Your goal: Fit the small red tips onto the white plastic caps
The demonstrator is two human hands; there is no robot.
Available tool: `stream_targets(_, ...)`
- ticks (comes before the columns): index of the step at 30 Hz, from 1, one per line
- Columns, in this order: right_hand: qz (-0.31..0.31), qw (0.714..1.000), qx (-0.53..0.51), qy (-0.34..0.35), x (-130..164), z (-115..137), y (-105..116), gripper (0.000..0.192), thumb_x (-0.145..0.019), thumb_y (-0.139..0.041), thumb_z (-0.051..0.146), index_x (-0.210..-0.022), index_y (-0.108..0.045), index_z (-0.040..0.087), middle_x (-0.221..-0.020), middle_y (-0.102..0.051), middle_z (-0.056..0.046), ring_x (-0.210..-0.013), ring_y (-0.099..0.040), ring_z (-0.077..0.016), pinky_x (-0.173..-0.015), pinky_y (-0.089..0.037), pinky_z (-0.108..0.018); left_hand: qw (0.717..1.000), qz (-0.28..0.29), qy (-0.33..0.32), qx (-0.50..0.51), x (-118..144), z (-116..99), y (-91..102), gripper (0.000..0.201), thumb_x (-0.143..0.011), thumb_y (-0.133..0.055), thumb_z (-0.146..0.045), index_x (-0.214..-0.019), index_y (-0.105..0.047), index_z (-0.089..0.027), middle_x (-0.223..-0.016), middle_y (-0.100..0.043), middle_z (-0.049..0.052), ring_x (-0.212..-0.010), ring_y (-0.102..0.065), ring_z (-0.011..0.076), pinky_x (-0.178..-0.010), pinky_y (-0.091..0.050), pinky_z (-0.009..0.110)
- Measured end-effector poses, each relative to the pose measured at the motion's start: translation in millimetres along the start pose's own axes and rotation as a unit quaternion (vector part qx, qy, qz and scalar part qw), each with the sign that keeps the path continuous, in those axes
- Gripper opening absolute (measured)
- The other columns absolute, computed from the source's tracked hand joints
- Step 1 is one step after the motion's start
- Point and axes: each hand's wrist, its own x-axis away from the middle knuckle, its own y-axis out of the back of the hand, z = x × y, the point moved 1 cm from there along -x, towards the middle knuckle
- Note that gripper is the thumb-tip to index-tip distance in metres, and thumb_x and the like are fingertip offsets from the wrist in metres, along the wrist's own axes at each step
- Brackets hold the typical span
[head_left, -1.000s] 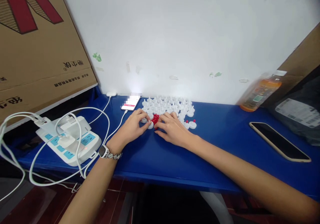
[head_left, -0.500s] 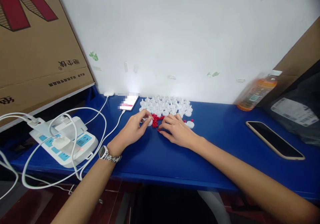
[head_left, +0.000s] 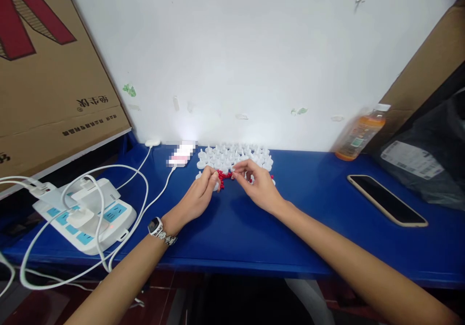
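Observation:
My left hand (head_left: 200, 193) is closed beside the pile of small red plastic pieces (head_left: 224, 176), thumb and fingers pressed together. A white round plastic piece (head_left: 217, 186) shows at its fingertips, mostly covered. To the right of the pile, my right hand (head_left: 258, 185) is raised a little with thumb and forefinger in a pinch; what sits between them is too small to make out. Just behind both hands stand several white spouted plastic pieces (head_left: 232, 156), packed in rows. Under my right hand, a few red and white pieces are partly hidden.
On the left, a white power strip (head_left: 90, 218) lies with looping cables. A charging phone (head_left: 182, 154) lies near the wall. At the right are a dark-screened phone (head_left: 387, 200), an orange drink bottle (head_left: 361, 133) and a dark plastic parcel (head_left: 425, 160). A cardboard box (head_left: 54, 83) leans at left.
My right hand has lifted from the red pieces on the table and its fingers have come together. My left hand has turned and closed more tightly. The view has shifted slightly.

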Motion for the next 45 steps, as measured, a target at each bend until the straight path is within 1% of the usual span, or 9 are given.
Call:
stream_targets(2,-0.038,0.996,-0.069,-0.036,0.2,1.9,-3.8,0.024,-0.093,-0.059,0.033,-0.114,-0.062,0.022,-0.088,-0.069,-0.002,-0.075,-0.061,-0.0157,-0.067,-0.045,-0.029,1.000,0.015,0.010,0.016,-0.9,-1.0,-7.6,0.023,-0.102,-0.042,-0.046,-0.106,-0.041,-0.023,-0.078,-0.055,-0.004,-0.067,-0.054,0.0134,-0.067,-0.041,0.027)
stream_targets(5,-0.050,0.988,-0.133,-0.062,2.9,5.1,-13.9,0.019,-0.091,-0.063,0.035,-0.100,-0.068,0.020,-0.088,-0.070,-0.003,-0.075,-0.061,-0.0153,-0.067,-0.047,-0.028,0.999,0.030,-0.004,0.023,-3.4,-4.3,-18.0,0.041,-0.094,-0.057,-0.038,-0.123,-0.032,-0.022,-0.081,-0.060,-0.003,-0.068,-0.058,0.0140,-0.067,-0.044,0.027)
stream_targets(15,-0.042,0.972,-0.214,-0.083,8.1,3.2,-24.5,0.024,-0.080,-0.076,0.041,-0.076,-0.067,0.019,-0.075,-0.067,-0.002,-0.069,-0.059,-0.0157,-0.066,-0.046,-0.029,1.000,0.023,-0.005,0.017,-4.8,-7.8,-22.9,0.049,-0.091,-0.055,-0.023,-0.132,-0.030,-0.020,-0.106,-0.069,0.009,-0.091,-0.069,0.0206,-0.080,-0.050,0.033)
stream_targets(28,-0.047,0.980,-0.186,-0.053,10.3,8.3,-25.6,0.020,-0.087,-0.067,0.038,-0.079,-0.062,0.020,-0.073,-0.060,0.000,-0.067,-0.053,-0.0144,-0.065,-0.043,-0.029,0.998,0.016,-0.030,0.056,-8.7,-11.9,-23.3,0.053,-0.094,-0.056,-0.028,-0.136,-0.026,-0.020,-0.107,-0.070,0.009,-0.094,-0.069,0.0189,-0.084,-0.050,0.032)
stream_targets(33,-0.076,0.993,-0.081,-0.026,-1.6,5.8,0.4,0.015,-0.083,-0.066,0.028,-0.076,-0.055,0.021,-0.064,-0.052,0.004,-0.059,-0.045,-0.0116,-0.058,-0.038,-0.026,0.995,-0.011,-0.072,-0.063,-10.0,-12.5,-19.2,0.078,-0.087,-0.066,-0.034,-0.148,-0.019,-0.022,-0.119,-0.065,0.010,-0.090,-0.065,0.0190,-0.082,-0.050,0.033)
stream_targets(35,-0.083,0.996,-0.022,-0.023,-4.4,3.4,12.4,0.011,-0.082,-0.065,0.024,-0.077,-0.056,0.021,-0.064,-0.053,0.004,-0.060,-0.045,-0.0120,-0.059,-0.037,-0.027,0.989,-0.046,-0.074,-0.122,-9.6,-10.2,-13.5,0.067,-0.088,-0.064,-0.037,-0.145,-0.030,-0.023,-0.122,-0.062,0.009,-0.090,-0.062,0.0191,-0.081,-0.050,0.034)
stream_targets(39,0.031,0.996,0.084,-0.005,-4.2,1.5,20.3,0.005,-0.084,-0.061,0.020,-0.079,-0.061,0.021,-0.073,-0.065,0.001,-0.067,-0.053,-0.0140,-0.070,-0.039,-0.030,0.975,-0.151,-0.053,-0.155,-11.0,-2.3,2.0,0.026,-0.097,-0.049,-0.031,-0.120,-0.051,-0.020,-0.105,-0.062,0.006,-0.085,-0.058,0.0186,-0.081,-0.049,0.034)
stream_targets(42,0.112,0.982,0.153,0.024,-1.7,1.6,17.2,0.009,-0.084,-0.060,0.015,-0.079,-0.062,0.021,-0.074,-0.067,0.001,-0.078,-0.057,-0.0163,-0.084,-0.036,-0.035,0.956,-0.213,-0.026,-0.198,-12.4,7.5,13.2,0.019,-0.095,-0.050,-0.029,-0.110,-0.055,-0.019,-0.106,-0.060,0.008,-0.095,-0.057,0.0223,-0.088,-0.048,0.038)
stream_targets(45,0.129,0.970,0.206,0.027,-1.1,-0.8,17.8,0.011,-0.083,-0.059,0.011,-0.079,-0.062,0.021,-0.073,-0.066,0.002,-0.083,-0.056,-0.0178,-0.085,-0.032,-0.036,0.947,-0.195,0.030,-0.253,-12.2,21.8,21.9,0.024,-0.091,-0.055,-0.034,-0.110,-0.058,-0.019,-0.114,-0.057,0.010,-0.108,-0.055,0.0285,-0.095,-0.046,0.044)
